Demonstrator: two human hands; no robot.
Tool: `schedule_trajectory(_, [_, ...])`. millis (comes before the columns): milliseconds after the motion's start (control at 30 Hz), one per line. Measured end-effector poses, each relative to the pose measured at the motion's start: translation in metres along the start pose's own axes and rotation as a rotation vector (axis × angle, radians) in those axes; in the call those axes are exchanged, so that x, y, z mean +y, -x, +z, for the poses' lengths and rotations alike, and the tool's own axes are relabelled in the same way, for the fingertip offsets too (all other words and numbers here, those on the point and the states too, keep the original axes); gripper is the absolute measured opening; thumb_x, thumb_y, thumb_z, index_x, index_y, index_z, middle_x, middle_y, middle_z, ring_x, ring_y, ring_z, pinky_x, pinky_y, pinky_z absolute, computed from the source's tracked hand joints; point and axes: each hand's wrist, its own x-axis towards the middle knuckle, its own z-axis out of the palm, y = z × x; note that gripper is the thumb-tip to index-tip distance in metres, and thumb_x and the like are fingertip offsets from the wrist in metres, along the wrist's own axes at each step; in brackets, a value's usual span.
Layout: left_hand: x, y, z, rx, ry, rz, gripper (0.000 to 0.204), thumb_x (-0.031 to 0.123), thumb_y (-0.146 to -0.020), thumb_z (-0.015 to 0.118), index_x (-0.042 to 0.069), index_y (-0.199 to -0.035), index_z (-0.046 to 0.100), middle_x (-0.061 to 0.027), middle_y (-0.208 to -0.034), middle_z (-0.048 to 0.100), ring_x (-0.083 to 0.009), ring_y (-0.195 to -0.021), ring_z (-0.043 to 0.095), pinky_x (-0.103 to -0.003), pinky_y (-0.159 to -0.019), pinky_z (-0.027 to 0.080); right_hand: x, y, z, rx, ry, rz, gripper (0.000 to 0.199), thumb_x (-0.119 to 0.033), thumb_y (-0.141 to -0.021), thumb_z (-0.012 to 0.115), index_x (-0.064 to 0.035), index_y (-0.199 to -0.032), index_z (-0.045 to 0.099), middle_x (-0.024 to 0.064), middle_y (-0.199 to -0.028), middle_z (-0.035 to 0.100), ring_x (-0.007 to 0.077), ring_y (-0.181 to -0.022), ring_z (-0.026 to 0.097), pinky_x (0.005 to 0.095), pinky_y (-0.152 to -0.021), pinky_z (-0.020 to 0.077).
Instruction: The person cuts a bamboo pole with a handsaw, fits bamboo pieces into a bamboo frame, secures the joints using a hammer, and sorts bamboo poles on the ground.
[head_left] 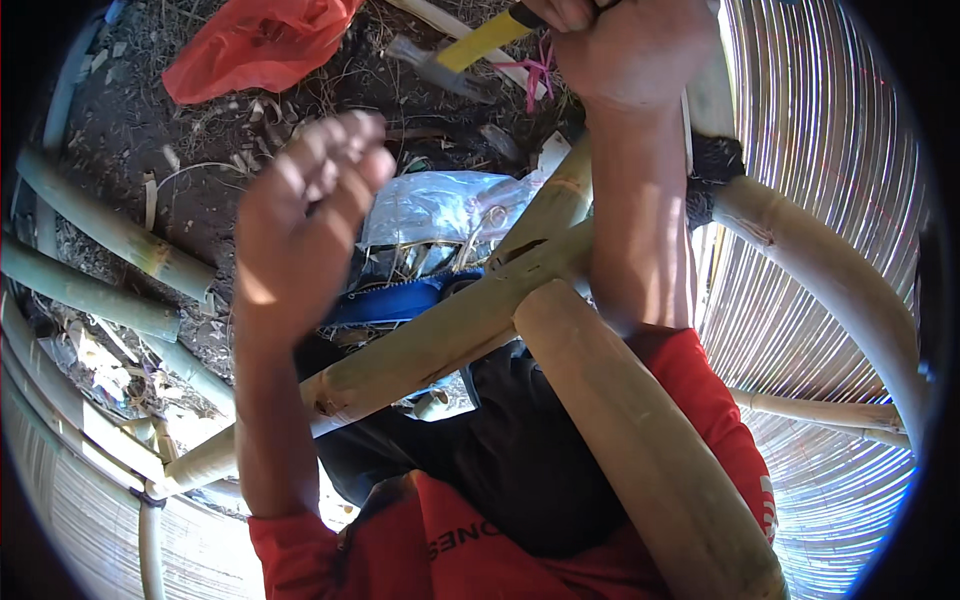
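My right hand (640, 55) is closed round the dark grip of a hammer (488, 40) at the top. Its yellow handle slants down to the left, ending in a grey metal head. At left centre my left hand (300, 215) is raised with bent fingers, smeared by motion; whether anything is between them cannot be made out. A thick bamboo pole (440, 345) runs diagonally across in front of me, below and between my forearms. A second bamboo pole (640, 430) rests its end near it and passes over my right side.
A red plastic bag (262, 45) lies on the littered soil at the upper left. Beyond the diagonal pole are a clear plastic bag (435, 208) and a blue zippered item (395, 300). Pink string (540, 75) hangs near the hammer. Bamboo poles (110, 225) stand left; a slatted wall (820, 120) curves right.
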Motion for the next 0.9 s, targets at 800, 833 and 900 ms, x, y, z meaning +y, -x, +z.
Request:
schedule_trajectory(800, [-0.041, 0.136, 0.071, 0.06, -0.748, 0.59, 0.07, 0.05, -0.075, 0.085, 0.004, -0.125, 0.067, -0.0076, -0.107, 0.07, -0.0244, -0.095, 0.068, -0.041, -0.088, 0.052, -0.014, 0.036, -0.003, -0.054, 1.566, 0.223, 0.051, -0.049, -0.095, 0.074, 0.001, -0.1, 0.07, 0.0048, -0.073, 0.069, 0.0231, -0.083, 0.074, 0.0398, -0.074, 0.0584])
schedule_trajectory(833, [-0.042, 0.136, 0.067, 0.076, -0.757, 0.582, 0.07, 0.05, -0.075, 0.085, 0.004, -0.125, 0.067, -0.0076, -0.107, 0.07, -0.0244, -0.095, 0.068, -0.041, -0.088, 0.052, -0.018, 0.043, -0.005, 0.005, 1.361, 0.422, 0.056, -0.056, -0.093, 0.073, -0.0028, -0.111, 0.071, 0.01, -0.082, 0.073, 0.0264, -0.084, 0.075, 0.0429, -0.075, 0.0594])
schedule_trajectory(900, [-0.036, 0.136, 0.066, 0.0, -0.788, 0.571, 0.072, 0.05, -0.076, 0.084, 0.004, -0.128, 0.066, -0.0093, -0.108, 0.07, -0.0261, -0.097, 0.069, -0.042, -0.09, 0.052, -0.036, 0.066, -0.012, 0.068, 1.056, 0.536, 0.073, -0.068, -0.086, 0.073, -0.0116, -0.131, 0.069, 0.0211, -0.104, 0.077, 0.0321, -0.09, 0.078, 0.0473, -0.082, 0.0608])
